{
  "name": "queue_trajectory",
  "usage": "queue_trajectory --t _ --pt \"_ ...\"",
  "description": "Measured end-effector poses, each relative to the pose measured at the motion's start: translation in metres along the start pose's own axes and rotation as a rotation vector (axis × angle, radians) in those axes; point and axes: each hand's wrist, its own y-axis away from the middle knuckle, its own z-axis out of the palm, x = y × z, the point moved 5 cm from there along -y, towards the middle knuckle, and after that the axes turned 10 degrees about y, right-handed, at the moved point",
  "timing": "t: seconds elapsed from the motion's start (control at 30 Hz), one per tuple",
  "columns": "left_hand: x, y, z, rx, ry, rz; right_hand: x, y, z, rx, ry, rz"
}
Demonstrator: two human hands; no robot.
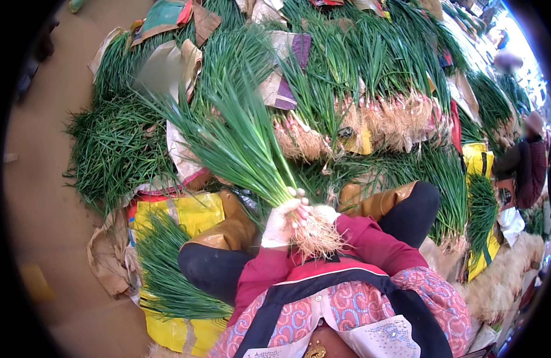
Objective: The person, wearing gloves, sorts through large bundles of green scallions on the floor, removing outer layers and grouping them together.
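My left hand [280, 223], in a pale glove, is closed around the lower stems of a bunch of green onions [262, 165]. The long green leaves point up and left, and the tan roots hang towards my chest. My right hand [325, 213], also pale-gloved, is mostly hidden behind the roots; its fingers cannot be made out clearly. Ahead of me lie rows of more green onions [391, 116] with pink-white bulbs and bushy roots.
A heap of cut green leaves [118, 147] lies at the left. Yellow sacks [181, 212] with more greens flank my bent legs in brown boots [235, 223]. Paper and woven sacks [280, 91] lie among the bunches. A person [530, 165] sits at the far right.
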Motion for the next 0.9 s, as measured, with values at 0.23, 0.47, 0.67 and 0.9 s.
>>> queue_trajectory --t 0.23,0.47,0.67,0.9 --pt "0.001 -0.009 0.006 0.024 0.018 0.086 -0.006 0.0 -0.156 0.605 -0.024 0.229" --pt "-0.002 -0.02 0.009 -0.012 0.029 0.037 0.079 -0.064 -0.177 0.665 -0.066 0.516" --pt "-0.001 -0.021 0.004 0.046 0.004 0.029 0.054 -0.035 -0.207 0.696 -0.835 0.159" --pt "0.001 -0.017 0.007 0.07 0.019 0.05 0.059 -0.052 -0.2 0.663 -0.831 0.104"
